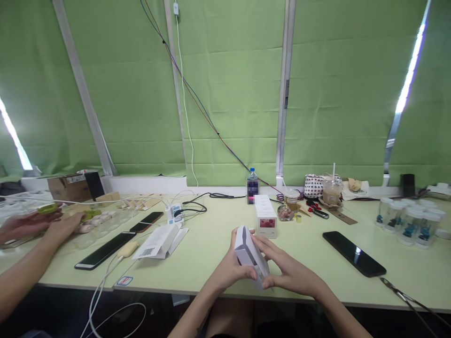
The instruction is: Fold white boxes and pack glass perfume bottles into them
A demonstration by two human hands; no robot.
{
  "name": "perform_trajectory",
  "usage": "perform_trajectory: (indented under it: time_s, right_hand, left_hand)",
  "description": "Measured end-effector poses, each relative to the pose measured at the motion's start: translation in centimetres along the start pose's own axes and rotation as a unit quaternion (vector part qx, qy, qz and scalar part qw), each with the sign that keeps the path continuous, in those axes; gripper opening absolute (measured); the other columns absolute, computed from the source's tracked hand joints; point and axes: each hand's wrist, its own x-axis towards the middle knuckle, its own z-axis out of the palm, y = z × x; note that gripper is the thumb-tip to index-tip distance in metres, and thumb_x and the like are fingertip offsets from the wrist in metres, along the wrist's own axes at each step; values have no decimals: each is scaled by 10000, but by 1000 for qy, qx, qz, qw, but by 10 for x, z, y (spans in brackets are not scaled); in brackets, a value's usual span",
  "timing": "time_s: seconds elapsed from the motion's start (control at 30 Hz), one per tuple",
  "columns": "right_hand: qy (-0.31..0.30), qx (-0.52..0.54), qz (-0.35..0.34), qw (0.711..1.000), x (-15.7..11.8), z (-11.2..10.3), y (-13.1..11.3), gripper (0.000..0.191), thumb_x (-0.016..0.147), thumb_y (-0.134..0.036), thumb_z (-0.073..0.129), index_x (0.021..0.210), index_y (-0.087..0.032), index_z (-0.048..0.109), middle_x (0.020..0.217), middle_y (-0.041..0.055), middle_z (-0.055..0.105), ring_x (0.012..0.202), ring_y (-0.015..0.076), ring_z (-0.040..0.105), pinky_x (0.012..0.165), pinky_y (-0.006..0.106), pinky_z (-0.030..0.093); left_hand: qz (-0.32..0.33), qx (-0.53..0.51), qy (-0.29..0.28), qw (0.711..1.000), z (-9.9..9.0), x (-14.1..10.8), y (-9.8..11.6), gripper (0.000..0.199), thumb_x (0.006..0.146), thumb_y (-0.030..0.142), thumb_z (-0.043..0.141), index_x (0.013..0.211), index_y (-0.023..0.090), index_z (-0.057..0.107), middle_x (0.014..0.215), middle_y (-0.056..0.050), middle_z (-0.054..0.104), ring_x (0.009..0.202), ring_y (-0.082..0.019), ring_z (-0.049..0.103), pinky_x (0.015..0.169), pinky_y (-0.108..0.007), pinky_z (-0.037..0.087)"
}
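Between my two hands, just above the table's front edge, is a small white cardboard box [249,253], tilted, with a slit showing along its top end. My left hand [230,265] wraps its left side, thumb across the near face. On the right side, the fingers and thumb of my right hand [287,270] grip the box too. Directly behind my hands stands a row of white boxes [265,211], the front one bearing a red picture. Partly unfolded white cardboard [160,241] lies to the left.
A black phone [354,252] and metal forceps [400,292] lie at right, near clear containers [410,223] with blue contents. A bottle [252,186] and drink cups [332,190] stand behind. At left are two phones, cables, a power strip [174,213] and another person's hands [65,225].
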Motion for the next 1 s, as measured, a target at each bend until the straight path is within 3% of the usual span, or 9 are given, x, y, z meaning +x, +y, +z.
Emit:
perform_trajectory:
  time_s: [0.27,1.0]
  right_hand:
    - [-10,-5,-12,1000,0,-1,-1,920,767,-530,661,1485,-349,114,1578,27,109,1417,288,162,1102,410,289]
    - [-21,-20,9,1000,1,-1,-3,924,774,-566,629,1486,-340,85,1584,15,76,1432,275,114,1122,406,248]
  left_hand:
    - [23,-14,-9,1000,-2,2,-7,806,575,407,849,1197,283,352,1330,-123,451,1207,-341,487,992,-557,372]
    - [4,0,15,1000,0,2,-8,832,552,456,848,1185,272,340,1272,-111,463,1151,-327,514,930,-470,424]
